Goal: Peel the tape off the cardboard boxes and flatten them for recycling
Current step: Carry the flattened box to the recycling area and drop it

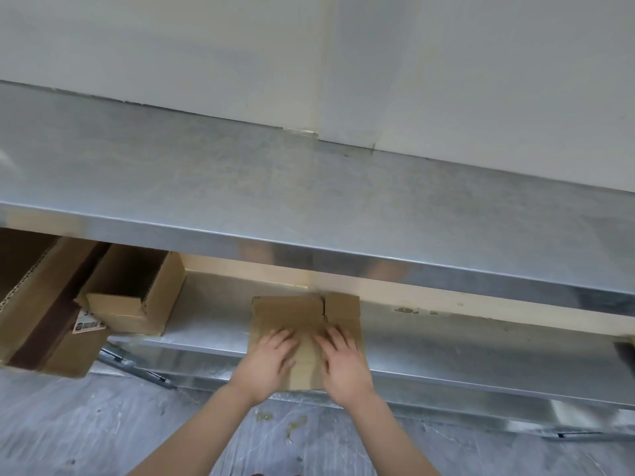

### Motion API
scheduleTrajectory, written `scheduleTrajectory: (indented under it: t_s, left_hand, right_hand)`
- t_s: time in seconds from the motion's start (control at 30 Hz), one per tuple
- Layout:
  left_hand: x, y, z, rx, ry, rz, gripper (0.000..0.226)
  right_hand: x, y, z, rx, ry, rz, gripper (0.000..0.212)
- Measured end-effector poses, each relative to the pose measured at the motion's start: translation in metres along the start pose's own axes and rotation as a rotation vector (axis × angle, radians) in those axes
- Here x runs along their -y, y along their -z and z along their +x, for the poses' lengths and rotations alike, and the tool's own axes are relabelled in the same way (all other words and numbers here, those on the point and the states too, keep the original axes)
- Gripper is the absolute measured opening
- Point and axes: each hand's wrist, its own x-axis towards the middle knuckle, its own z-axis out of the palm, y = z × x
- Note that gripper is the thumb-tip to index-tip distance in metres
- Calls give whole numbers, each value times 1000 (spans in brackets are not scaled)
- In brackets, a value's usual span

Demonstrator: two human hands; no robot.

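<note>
A flattened cardboard box (292,316) is lying on the lower shelf (481,341) of a steel table, roughly midway along the shelf. Its far flaps are lying close to the shelf's back edge, and its near end is reaching out over the front edge. Both hands are pressing down on it side by side, near each other but apart. The left hand (269,364) is resting palm down on the left half of the cardboard with its fingers spread and straight, gripping nothing. The right hand (345,364) is lying the same way on the right half, fingers extended flat and pointing toward the back of the shelf. Both forearms are coming in from the bottom edge of the view.

At the left end of the lower shelf, a small open box (137,304) is sitting with its opening facing up. Just left of it, a larger open box (41,304) is leaning out past the shelf's front edge, carrying a dark brown strip of tape (51,324) and a white printed label (87,325) whose text is too blurred to read.

The tabletop (275,180) above is running across the view against a pale wall (464,63). Below, a grey floor (103,431) is showing small scraps near the shelf's base.
</note>
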Motion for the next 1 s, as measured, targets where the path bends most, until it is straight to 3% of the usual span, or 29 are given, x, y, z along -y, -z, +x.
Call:
scheduleTrajectory:
  t_s: [0.07,0.23,0.33,0.43,0.57,0.63,0.77,1.0]
  left_hand:
    - [22,5,-8,-100,57,10,82]
    - [45,13,-18,-22,131,-4,61]
    - [33,17,-16,-158,258,-134,51]
    - [20,14,-19,-175,337,-336,49]
    - [15,18,-22,-168,375,-650,65]
    - [20,23,-26,-136,358,-756,73]
    - [17,29,-27,-116,240,-687,79]
    - [-59,34,-14,-56,-19,-662,77]
  right_hand:
    - [-14,-3,-5,-34,-31,-2,50]
    - [-34,2,-7,26,-90,111,63]
    - [-40,10,-6,-59,-291,253,58]
    - [-40,10,-8,-20,-373,384,61]
    - [-36,15,-17,0,-431,691,73]
    - [-40,11,-29,-5,-426,765,71]
    - [-45,8,-56,-86,-406,816,70]
    - [-104,45,-108,-238,-420,821,70]
